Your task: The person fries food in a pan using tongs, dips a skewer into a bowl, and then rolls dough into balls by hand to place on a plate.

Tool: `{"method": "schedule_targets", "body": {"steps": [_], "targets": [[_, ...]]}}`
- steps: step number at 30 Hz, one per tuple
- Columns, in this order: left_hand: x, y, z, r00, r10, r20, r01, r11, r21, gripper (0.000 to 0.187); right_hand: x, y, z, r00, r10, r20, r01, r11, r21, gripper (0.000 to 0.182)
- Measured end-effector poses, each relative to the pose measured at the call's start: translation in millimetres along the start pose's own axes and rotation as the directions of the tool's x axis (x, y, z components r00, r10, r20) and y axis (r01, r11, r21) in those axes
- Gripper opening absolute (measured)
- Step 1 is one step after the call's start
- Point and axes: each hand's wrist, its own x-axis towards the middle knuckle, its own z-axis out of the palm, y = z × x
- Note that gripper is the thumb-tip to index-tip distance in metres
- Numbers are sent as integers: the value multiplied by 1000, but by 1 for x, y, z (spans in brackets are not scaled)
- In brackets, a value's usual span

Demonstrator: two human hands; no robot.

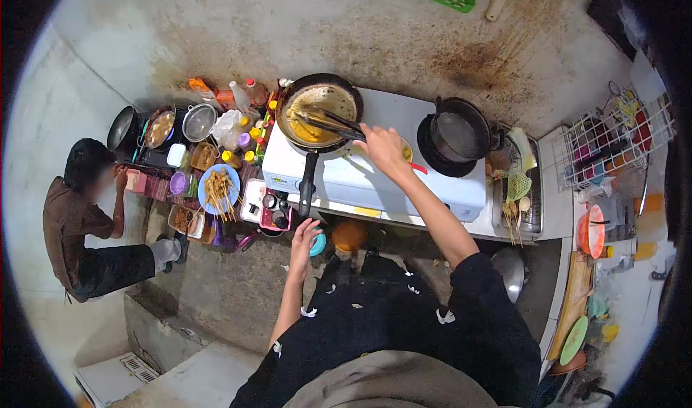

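A frying pan (321,87) sits on the left burner of the white gas stove (346,177), with yellow food (306,125) in its lower part. My right hand (383,148) is closed around dark tongs (333,123), whose tips reach into that food. Toward me points the pan's black handle (308,184). Just below its end is my left hand (303,249), fingers apart and holding nothing. Partly behind my right wrist, a small dish (406,152) and something red rest on the stove.
A dark pot (459,130) stands on the right burner. Skewers lie on a blue plate (219,189) among bottles and tubs at left, where another person (90,220) sits. A metal tray (530,199) with more skewers and a wire rack (613,145) are at right.
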Motion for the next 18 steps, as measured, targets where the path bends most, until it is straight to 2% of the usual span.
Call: {"method": "schedule_targets", "body": {"steps": [9, 18], "targets": [[-10, -18, -9, 999, -38, -13, 37, 998, -55, 41, 7, 2, -8, 994, -108, 6, 108, 988, -113, 44], [-4, -12, -6, 1000, -20, -18, 19, 998, -59, 41, 6, 4, -14, 989, -124, 79, 131, 987, -93, 43]]}}
